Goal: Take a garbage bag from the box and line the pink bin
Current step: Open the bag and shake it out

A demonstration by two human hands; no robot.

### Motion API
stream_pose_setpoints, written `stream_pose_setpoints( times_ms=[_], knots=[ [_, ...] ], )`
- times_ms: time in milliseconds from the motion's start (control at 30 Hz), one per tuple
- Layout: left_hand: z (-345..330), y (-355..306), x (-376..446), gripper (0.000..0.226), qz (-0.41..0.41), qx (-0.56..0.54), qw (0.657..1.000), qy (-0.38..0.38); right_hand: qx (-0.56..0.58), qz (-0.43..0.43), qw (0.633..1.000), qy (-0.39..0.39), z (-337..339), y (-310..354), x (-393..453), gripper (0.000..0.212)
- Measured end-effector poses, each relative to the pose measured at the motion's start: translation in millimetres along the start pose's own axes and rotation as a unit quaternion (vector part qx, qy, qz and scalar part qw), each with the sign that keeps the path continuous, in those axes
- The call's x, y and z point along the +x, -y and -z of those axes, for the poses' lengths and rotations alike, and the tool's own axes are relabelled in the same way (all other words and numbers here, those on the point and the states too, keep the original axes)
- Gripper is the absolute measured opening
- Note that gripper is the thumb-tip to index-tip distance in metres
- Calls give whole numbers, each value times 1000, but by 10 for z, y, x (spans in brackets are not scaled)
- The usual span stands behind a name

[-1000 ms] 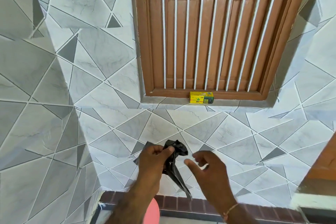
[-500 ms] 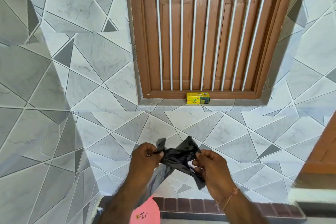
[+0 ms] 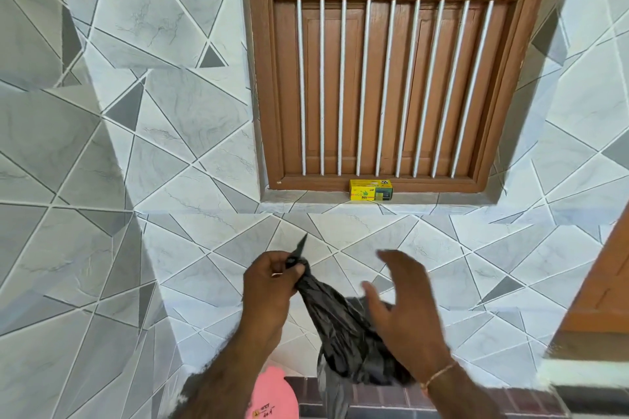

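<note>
I'm mid-unfurling: my left hand (image 3: pixel 272 282) pinches the black garbage bag (image 3: pixel 343 333) by one corner, my right hand (image 3: pixel 401 309) spread beside it, so next I find the mouth and lower it over the pink bin (image 3: pixel 275 395) below.

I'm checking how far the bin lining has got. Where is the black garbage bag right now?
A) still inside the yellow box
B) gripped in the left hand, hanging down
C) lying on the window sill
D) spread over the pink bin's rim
B: the left hand grips the black garbage bag by its top, and the rest hangs below.
</note>
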State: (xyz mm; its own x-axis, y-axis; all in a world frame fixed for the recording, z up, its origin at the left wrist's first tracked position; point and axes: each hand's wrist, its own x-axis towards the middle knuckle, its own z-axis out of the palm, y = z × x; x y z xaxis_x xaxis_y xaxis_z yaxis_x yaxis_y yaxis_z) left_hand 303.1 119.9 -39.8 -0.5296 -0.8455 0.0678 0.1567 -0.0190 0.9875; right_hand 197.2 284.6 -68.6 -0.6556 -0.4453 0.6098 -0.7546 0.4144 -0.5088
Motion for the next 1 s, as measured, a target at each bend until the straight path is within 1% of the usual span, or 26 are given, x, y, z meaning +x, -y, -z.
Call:
stream_pose_setpoints(
  times_ms=[33,67,100,133,200,233,267,333,367,433,467,500,533,567,600,633,667,700,733,767,800,833,867,900,933,1000],
  knots=[
    [-51,-25,-27,16,-5,-4,1000,15,54,0,996,76,-20,152,38,58],
    [-83,-43,-46,18,-10,-3,1000,27,105,-14,983,152,-68,261,56,63],
    [-100,-63,-63,19,-17,-4,999,38,149,-29,966,211,-130,320,66,59],
    [-99,-86,-74,18,-28,3,999,47,179,-47,953,239,-189,344,66,48],
    [-36,-127,-68,19,-57,47,995,60,220,-92,947,215,-232,335,44,23],
    [23,-151,-51,22,-70,75,992,70,244,-115,943,193,-236,308,46,16],
    [90,-168,-24,25,-78,106,987,89,266,-139,938,176,-214,279,64,14],
    [250,-174,40,29,-81,203,965,146,275,-181,933,145,-173,176,135,18],
    [331,-170,71,28,-84,262,946,172,270,-199,934,126,-148,107,186,23],
    [475,-182,132,21,-98,364,904,202,226,-220,945,87,-95,-51,284,31],
    [520,-179,152,22,-116,413,880,204,193,-221,953,70,-72,-146,319,33],
    [548,-173,166,28,-140,469,848,202,165,-219,960,59,-48,-232,340,35],
    [548,-173,160,31,-160,538,803,200,142,-218,964,53,-25,-289,350,36],
    [520,-192,116,29,-176,613,747,188,125,-214,967,56,-9,-327,344,36],
    [487,-183,77,24,-183,679,690,169,99,-206,971,65,5,-343,342,35],
    [454,-156,52,23,-190,728,644,139,63,-184,978,71,13,-347,333,34],
    [434,-105,43,23,-192,749,625,104,14,-160,984,72,28,-330,322,33],
    [430,-75,45,24,-182,745,638,66,-20,-141,988,67,47,-322,305,36],
    [446,-52,81,24,-172,705,688,15,-31,-136,989,58,73,-316,288,38],
    [449,-42,112,24,-156,623,766,-40,-26,-133,989,54,105,-300,270,40],
    [439,-28,137,23,-134,509,846,-82,-25,-127,990,55,136,-288,245,40],
    [425,10,167,20,-110,387,911,-93,-38,-101,992,63,153,-270,208,38],
    [396,32,176,19,-84,294,949,-83,-66,-51,993,80,156,-248,157,35],
    [366,40,174,24,-54,232,969,-66,-95,17,990,103,152,-233,97,34],
    [355,73,193,29,-30,178,982,-57,-126,83,980,127,137,-228,44,35],
    [371,106,265,29,2,106,992,-74,-170,172,952,186,111,-237,-19,41]
  ],
)
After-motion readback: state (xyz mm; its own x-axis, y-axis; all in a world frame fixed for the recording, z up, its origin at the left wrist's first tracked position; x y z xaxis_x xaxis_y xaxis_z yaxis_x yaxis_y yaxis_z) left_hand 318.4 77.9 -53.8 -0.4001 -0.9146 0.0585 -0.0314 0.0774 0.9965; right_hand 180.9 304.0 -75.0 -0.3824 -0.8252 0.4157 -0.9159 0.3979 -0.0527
